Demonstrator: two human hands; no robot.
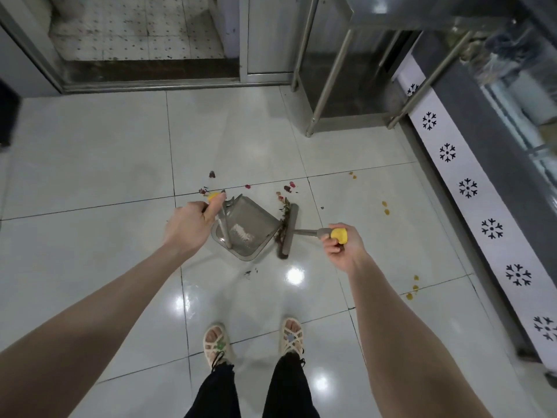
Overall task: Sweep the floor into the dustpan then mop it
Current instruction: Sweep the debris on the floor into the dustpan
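Grey translucent plastic dustpan (250, 233) sits on the glossy pale tiled floor (90, 164), mid-frame, a little ahead of the person's feet, its mouth turned right. There is a whitish patch inside the pan; cannot tell if it is dust or glare.

The flat grey broom head (288, 230) lies right at the pan's mouth. A clump of dark green-brown plant litter (283, 220) is caught between the bristles and the lip.

Left hand (188, 226) is curled round the top of the dustpan's upright grey handle, at its yellow tip (214, 197). Right hand (340, 245) is wrapped round the broom's grey handle at the yellow end cap (339, 234). Both grips are closed and firm.

Progress, as a judgement: sweeping is underway and roughly mid-way, with one clump at the lip about to go in.
- Red and dark petal-like scraps (288, 187) lie loose beyond the pan.
- One dark scrap (212, 174) lies further out to the left.
- Tiny dark bits (250, 272) lie between the pan and the feet.
- Yellow-orange splotches (385, 207) dot the tiles to the right; they look like wet stains, so mop work.

No mop is in view, so mopping is not yet started.

Around the scene: steel table legs (313, 122) at the back, a white strip with black snowflake marks (467, 188) along the right, and cream woven sandals (217, 345) at the bottom.
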